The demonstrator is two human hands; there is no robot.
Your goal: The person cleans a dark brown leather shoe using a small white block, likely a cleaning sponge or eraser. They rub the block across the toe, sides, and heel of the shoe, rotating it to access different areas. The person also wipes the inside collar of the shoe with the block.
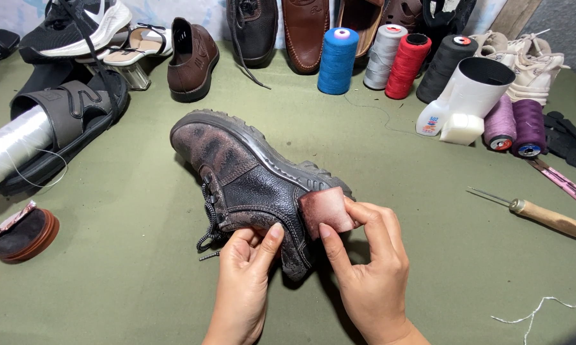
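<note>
A: Head view, count first. One worn dark leather boot (249, 172) lying on its side mid-way on the green surface (109, 281); that's the landmark. Behind the boot, four upright thread spools: blue (337, 61), grey (384, 56), red (407, 66), black (446, 67). Two purple spools (515, 124) lie to the right of the boot, beside one white cone (476, 89) and one small white bottle (432, 117).

B: Tools?

A: One wooden-handled awl (544, 216) right of the boot, well apart. One round brown tin (23, 235) to the left of it. Other shoes lined up along the far edge; no sure count.

B: Hands?

A: Two. Left hand (246, 281), grip pressed together, pinching the boot's collar edge at the lace side. Right hand (368, 262), thumb and fingers pinching one reddish-brown leather patch (326, 211), which lies against the boot's heel end.
</note>
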